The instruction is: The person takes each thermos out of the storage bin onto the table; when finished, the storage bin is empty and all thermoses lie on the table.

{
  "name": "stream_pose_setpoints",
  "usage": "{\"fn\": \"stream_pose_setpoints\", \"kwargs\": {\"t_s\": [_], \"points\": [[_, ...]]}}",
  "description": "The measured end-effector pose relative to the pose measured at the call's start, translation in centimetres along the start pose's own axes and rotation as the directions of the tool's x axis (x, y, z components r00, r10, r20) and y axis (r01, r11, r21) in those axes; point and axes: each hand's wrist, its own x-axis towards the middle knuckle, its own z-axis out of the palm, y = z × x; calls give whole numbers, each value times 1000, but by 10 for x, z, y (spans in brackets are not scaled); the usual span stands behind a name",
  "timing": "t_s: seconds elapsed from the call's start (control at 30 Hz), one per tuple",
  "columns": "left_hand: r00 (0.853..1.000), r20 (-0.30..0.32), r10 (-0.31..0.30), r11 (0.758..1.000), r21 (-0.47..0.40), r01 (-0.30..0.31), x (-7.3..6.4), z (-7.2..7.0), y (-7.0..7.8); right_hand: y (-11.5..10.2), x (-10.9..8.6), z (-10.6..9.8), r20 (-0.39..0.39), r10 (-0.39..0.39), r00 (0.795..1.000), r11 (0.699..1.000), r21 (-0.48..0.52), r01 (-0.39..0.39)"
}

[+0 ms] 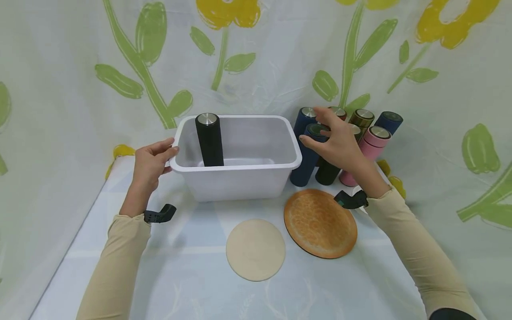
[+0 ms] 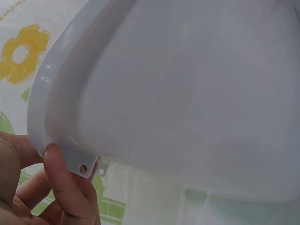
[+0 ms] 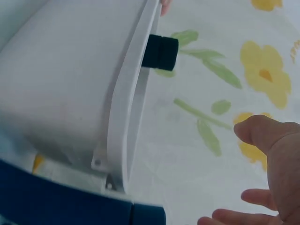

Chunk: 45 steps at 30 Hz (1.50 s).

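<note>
A white plastic bin (image 1: 236, 186) stands on the table with a black thermos bottle (image 1: 210, 142) upright at its left end. My left hand (image 1: 150, 162) grips the bin's left rim; the left wrist view shows the thumb and fingers on either side of the rim (image 2: 61, 77) by a small holed tab. Above a cluster of bottles at the bin's right, my right hand (image 1: 340, 142) has its thumb and fingers spread, holding nothing. Nearest to it is a dark blue thermos bottle (image 1: 305, 164), which also lies low in the right wrist view. A pink bottle (image 1: 372, 144) is partly behind that hand.
Several more bottles, including a gold-brown one (image 1: 362, 119) and a blue one (image 1: 389, 122), crowd the back right. In front lie a round beige disc (image 1: 256, 250) and a larger brown round mat (image 1: 320, 224). A flowered cloth (image 1: 272, 66) hangs behind the table.
</note>
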Motion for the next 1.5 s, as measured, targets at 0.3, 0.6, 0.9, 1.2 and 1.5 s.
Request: {"fn": "stream_pose_setpoints", "kwargs": {"t_s": [0.3, 0.6, 0.9, 1.2, 1.5], "points": [[1000, -6, 4, 1000, -10, -4, 1, 1, 2, -10, 15, 25, 41, 14, 999, 998, 65, -17], [1000, 2, -3, 1000, -6, 3, 0, 1, 3, -18, 30, 48, 85, 26, 996, 991, 130, -37], [1000, -3, -12, 1000, 11, 12, 0, 1, 3, -32, 51, 69, 135, 39, 990, 988, 145, -58], [1000, 10, -7, 1000, -12, 7, 0, 3, 5, -45, 69, 88, 167, 37, 985, 990, 131, -60], [1000, 5, -15, 1000, 3, 15, -4, 0, 2, -60, 87, 120, 281, 64, 958, 994, 70, -87]]}}
